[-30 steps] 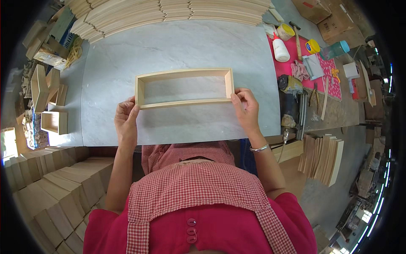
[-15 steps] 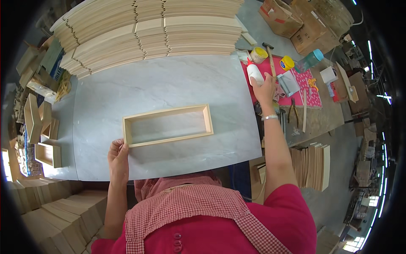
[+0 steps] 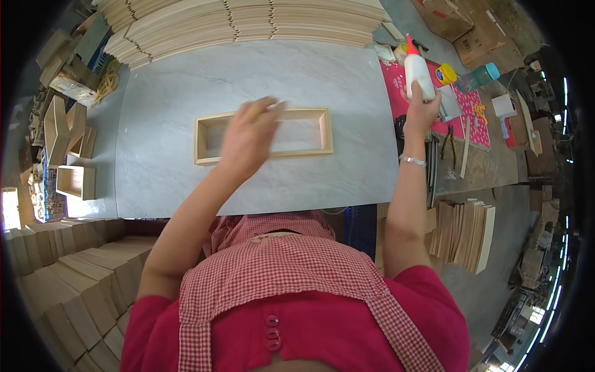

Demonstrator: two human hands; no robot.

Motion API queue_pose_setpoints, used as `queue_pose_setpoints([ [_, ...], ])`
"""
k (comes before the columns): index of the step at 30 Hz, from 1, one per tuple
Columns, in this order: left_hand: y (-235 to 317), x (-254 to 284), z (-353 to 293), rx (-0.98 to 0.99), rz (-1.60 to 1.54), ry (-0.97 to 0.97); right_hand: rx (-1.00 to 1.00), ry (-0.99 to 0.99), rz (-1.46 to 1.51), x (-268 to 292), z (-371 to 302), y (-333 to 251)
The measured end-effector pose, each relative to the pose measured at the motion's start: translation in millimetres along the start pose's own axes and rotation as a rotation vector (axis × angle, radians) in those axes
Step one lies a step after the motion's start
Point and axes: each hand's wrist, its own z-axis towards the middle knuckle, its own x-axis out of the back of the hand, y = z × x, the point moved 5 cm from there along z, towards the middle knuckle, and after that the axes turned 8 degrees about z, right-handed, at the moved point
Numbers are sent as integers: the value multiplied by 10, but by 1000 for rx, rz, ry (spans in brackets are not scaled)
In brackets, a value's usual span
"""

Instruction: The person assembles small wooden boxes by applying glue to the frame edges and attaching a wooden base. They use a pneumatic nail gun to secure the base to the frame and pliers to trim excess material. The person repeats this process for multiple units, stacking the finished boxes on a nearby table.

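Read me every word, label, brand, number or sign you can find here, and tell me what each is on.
Nothing here is clear enough to quote.
Cardboard box, top right: dark printed marks, too small to read.
Yellow tub: marks on a blue patch, too small to read.
Pink mat: pale marks, too small to tell whether they are letters.
White bottle in the right hand: no lettering I can make out.

On my feed, the rectangular wooden frame (image 3: 304, 152) shows pale yellow against the light grey, marbled surface (image 3: 158, 99). By its right edge I get a white plastic bottle (image 3: 418, 74) with a red nozzle (image 3: 411, 47); the cloth apron (image 3: 285, 266) is red-and-white checked.
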Motion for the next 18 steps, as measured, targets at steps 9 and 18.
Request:
queue_pose_setpoints([
  [9,285,-935,435,-320,245,-19,-6,-76,219,199,-1206,-688],
  [18,272,-417,248,-97,-131,-97,33,-317,490,-266,-1361,-962],
])
